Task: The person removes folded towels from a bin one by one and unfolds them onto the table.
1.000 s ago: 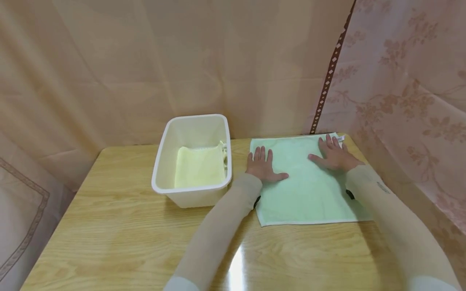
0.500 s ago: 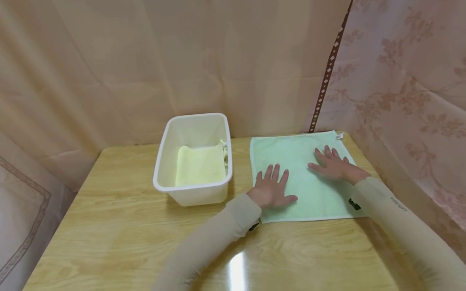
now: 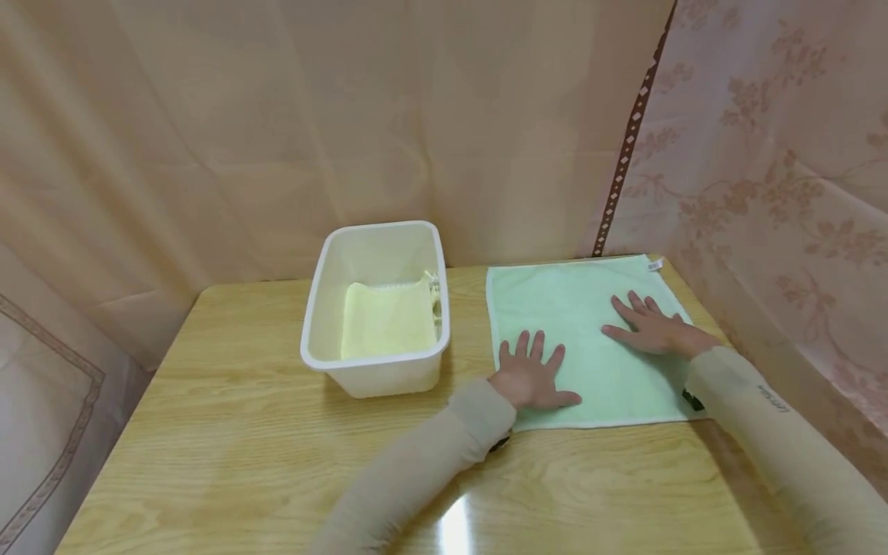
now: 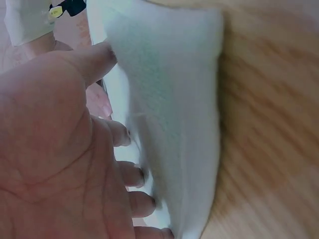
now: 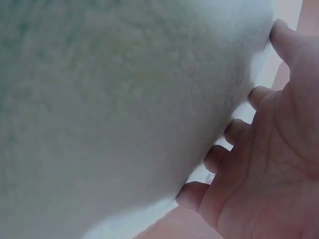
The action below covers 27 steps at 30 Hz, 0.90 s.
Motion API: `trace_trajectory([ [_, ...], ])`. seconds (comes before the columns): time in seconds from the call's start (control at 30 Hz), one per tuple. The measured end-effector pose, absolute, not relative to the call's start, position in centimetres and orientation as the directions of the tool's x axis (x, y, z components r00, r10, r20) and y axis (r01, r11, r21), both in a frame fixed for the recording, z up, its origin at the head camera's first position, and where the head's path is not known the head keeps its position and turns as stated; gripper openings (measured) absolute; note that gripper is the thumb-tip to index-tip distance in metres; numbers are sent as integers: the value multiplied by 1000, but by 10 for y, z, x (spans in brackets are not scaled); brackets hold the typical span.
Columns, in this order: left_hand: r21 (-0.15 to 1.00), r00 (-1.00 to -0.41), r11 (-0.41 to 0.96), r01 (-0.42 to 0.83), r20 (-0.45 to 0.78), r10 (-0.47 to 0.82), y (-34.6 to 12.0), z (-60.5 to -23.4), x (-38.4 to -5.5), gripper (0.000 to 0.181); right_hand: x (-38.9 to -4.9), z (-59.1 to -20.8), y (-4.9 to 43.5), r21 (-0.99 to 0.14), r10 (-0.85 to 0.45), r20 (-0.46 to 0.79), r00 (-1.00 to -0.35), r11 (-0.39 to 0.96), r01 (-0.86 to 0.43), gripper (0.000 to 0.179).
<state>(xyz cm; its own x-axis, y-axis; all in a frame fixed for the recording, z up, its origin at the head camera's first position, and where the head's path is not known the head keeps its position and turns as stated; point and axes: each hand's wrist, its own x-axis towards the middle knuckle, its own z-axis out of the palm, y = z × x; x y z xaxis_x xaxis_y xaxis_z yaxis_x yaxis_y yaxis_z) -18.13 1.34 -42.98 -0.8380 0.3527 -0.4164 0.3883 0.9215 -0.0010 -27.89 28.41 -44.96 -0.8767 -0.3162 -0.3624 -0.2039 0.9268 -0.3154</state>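
A light green towel [image 3: 583,308] lies spread flat on the right side of the table, a small white tag at its far right corner. My left hand [image 3: 530,378] rests with spread fingers on the towel's near left part. Further right, my right hand [image 3: 652,327] lies with its fingers spread over the towel's right side. In the left wrist view, fingertips of the left hand [image 4: 55,134] touch the green cloth close to its edge. The right wrist view has the right hand's fingertips [image 5: 192,194] against the same cloth.
Left of the towel stands a white plastic bin [image 3: 322,331] with a folded pale yellow cloth [image 3: 388,320] inside. The wooden table [image 3: 229,432] backs onto a beige curtain [image 3: 277,139]. A floral curtain [image 3: 784,193] hangs along the right side.
My left hand has slid from the towel's upper left toward its near left part. My right hand has drawn back from the far right corner, uncovering the tag.
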Motion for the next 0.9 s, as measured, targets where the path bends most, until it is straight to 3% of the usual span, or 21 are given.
trace_trajectory([
  [0.57, -63, -877, 927, 370, -353, 326, 43, -433, -173, 85, -275, -452, 312, -344, -330, -353, -875, 916, -207, 89],
  [0.9, -78, -883, 930, 359, -350, 312, 45, -445, -178, 86, -270, -446, 310, -304, -286, -370, -884, 936, -176, 91],
])
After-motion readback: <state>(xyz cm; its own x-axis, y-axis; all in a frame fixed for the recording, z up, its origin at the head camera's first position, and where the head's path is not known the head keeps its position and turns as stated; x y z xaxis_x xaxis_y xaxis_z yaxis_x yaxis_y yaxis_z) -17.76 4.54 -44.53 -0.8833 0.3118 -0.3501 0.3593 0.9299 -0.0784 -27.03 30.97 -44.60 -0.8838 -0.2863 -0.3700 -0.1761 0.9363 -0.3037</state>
